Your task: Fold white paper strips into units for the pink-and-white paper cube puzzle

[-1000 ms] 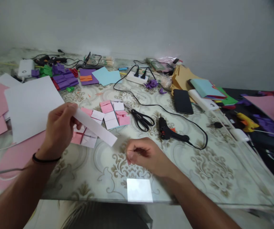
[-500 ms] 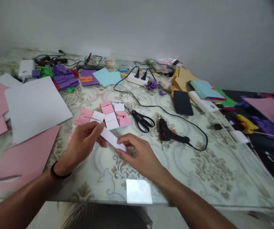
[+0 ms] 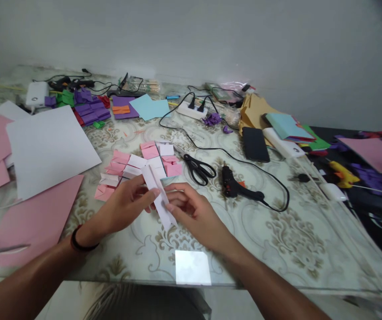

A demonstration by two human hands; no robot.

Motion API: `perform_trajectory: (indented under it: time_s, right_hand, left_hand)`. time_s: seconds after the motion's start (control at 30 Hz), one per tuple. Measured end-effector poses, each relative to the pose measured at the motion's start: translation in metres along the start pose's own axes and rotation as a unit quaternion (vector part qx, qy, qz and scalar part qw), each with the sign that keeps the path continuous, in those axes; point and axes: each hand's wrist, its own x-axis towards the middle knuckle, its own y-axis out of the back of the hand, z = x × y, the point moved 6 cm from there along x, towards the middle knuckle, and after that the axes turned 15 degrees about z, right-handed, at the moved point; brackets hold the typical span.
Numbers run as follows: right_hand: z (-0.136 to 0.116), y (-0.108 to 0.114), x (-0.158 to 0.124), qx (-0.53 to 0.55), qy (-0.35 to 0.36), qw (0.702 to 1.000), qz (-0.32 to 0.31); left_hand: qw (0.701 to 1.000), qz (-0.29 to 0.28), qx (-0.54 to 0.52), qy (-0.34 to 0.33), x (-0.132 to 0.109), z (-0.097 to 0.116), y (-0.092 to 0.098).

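A long white paper strip (image 3: 158,194) is held between both hands just above the glass table, running from far-left to near-right. My left hand (image 3: 124,206) pinches its left side with thumb and fingers. My right hand (image 3: 194,213) pinches its right side, fingertips pressed on the strip. Just beyond the hands lies a cluster of folded pink and white paper pieces (image 3: 144,164).
Black scissors (image 3: 196,167) and a black glue gun (image 3: 234,186) with its cord lie to the right. A white sheet (image 3: 49,149) and pink sheets (image 3: 31,218) cover the left. A phone (image 3: 255,144), power strip (image 3: 191,109) and coloured paper stacks sit farther back.
The left hand carried the strip from the left toward the middle. The right hand came up and took hold of it. The strip has turned from slanting sideways to pointing more away from me.
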Motion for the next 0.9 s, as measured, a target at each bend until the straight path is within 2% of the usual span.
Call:
perform_trajectory:
  time_s: [0.1, 0.23, 0.47, 0.6, 0.73, 0.9]
  right_hand:
    - [0.0, -0.001, -0.001, -0.02, 0.007, 1.0, -0.011]
    - [-0.001, -0.003, -0.002, -0.039, 0.017, 0.999, -0.017]
    - [-0.005, 0.004, -0.002, -0.022, 0.032, 0.999, -0.005]
    - [-0.017, 0.011, 0.0, -0.06, 0.115, 0.992, 0.002]
    - [-0.024, 0.004, -0.003, -0.144, 0.215, 0.965, -0.039]
    - [-0.024, -0.002, -0.005, -0.156, 0.246, 0.954, -0.074]
  left_hand:
    - [1.0, 0.002, 0.012, 0.013, 0.0, -0.003, 0.0]
    - [0.998, 0.038, 0.033, 0.036, 0.0, -0.01, 0.001]
    - [0.998, 0.039, -0.018, 0.051, 0.003, -0.007, 0.005]
    - [0.994, 0.039, -0.078, 0.069, 0.005, -0.007, 0.008]
    - [0.995, 0.009, -0.057, 0.083, 0.002, -0.011, 0.002]
    - [0.994, -0.031, -0.064, 0.077, -0.001, -0.008, -0.005]
